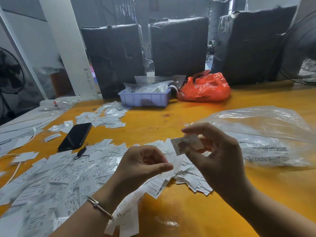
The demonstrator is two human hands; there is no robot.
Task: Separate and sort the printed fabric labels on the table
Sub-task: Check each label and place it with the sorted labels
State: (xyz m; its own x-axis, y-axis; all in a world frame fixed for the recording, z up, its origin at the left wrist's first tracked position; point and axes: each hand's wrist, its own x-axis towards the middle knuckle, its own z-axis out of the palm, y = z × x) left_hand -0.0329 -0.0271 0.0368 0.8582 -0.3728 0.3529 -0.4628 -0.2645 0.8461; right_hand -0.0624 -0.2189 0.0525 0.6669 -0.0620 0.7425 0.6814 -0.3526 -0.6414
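Head view, right hand pinching white label — printed XL

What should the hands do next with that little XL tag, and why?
Probably pull the hands gently apart. The right hand pinches the XL label, while the left hand pinches a thin clear wrapper just below it, so the two look nearly separated. Once free, the label can go with others of its size from the loose pile on the table.

both hands raised, left hand pinching, right hand pinching
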